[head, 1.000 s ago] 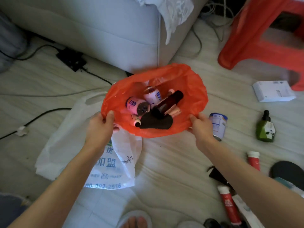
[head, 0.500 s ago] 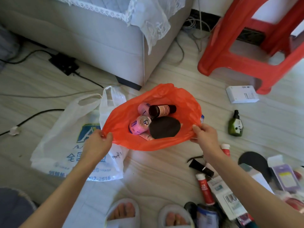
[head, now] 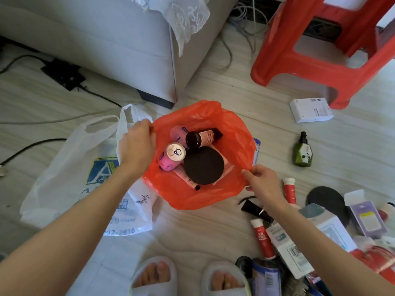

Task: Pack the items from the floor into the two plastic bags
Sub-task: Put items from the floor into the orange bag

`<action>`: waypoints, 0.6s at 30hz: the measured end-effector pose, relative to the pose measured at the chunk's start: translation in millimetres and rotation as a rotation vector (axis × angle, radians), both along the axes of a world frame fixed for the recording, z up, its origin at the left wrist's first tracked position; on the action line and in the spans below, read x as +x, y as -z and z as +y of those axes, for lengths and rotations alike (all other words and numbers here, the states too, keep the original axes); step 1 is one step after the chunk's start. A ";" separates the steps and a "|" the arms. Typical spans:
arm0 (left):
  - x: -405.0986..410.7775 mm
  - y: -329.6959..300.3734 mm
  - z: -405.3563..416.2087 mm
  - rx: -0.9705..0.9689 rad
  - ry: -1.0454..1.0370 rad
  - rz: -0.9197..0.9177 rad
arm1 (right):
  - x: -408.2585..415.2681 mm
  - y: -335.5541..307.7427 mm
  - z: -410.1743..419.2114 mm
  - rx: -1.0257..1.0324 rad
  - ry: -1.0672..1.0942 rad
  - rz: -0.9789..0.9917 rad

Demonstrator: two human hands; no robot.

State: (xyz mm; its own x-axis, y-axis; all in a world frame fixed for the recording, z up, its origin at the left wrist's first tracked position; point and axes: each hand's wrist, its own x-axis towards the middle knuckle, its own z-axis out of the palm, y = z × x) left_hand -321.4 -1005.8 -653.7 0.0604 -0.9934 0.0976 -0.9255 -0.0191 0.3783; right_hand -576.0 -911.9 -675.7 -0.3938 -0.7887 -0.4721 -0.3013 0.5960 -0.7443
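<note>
A white bag (head: 70,174) lies flat on the floor (head: 192,231) at the left. The left hand (head: 136,146) pinches the left rim of the orange bag (head: 235,133), which sits open beside it and partly over it. Inside are a pink can (head: 171,160), a dark bottle (head: 202,136) and a black disc (head: 203,165) (a tube shows under it). The right hand (head: 261,182) pinches the bag's right rim. Further right, a green bottle (head: 302,151), a white box (head: 311,110) and red tubes (head: 289,190) lie loose.
</note>
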 end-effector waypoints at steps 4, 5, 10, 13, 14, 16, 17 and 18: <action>13.1 -6.4 -16.0 -0.048 -0.030 0.025 | -1.8 4.8 4.1 -0.011 -0.018 0.080; 15.7 -5.6 -16.7 -0.027 -0.015 -0.005 | -1.2 6.2 6.9 -0.006 -0.009 0.093; 22.9 -6.9 -4.4 0.021 0.082 0.030 | 2.7 0.9 22.2 0.016 -0.007 0.094; 20.5 -12.6 17.5 0.000 0.244 0.036 | 3.6 -12.3 31.0 -0.050 -0.028 0.067; 18.2 -16.3 28.0 0.002 0.294 0.025 | 3.9 -18.7 36.7 -0.077 -0.049 0.085; 12.9 -25.2 52.8 -0.018 0.401 -0.001 | 3.6 -34.8 52.2 -0.131 -0.136 0.147; 8.9 -31.7 66.3 -0.038 0.449 -0.013 | 2.9 -44.3 61.4 -0.147 -0.196 0.192; 3.7 -40.0 80.6 -0.060 0.487 -0.019 | 2.4 -55.7 71.8 -0.145 -0.257 0.248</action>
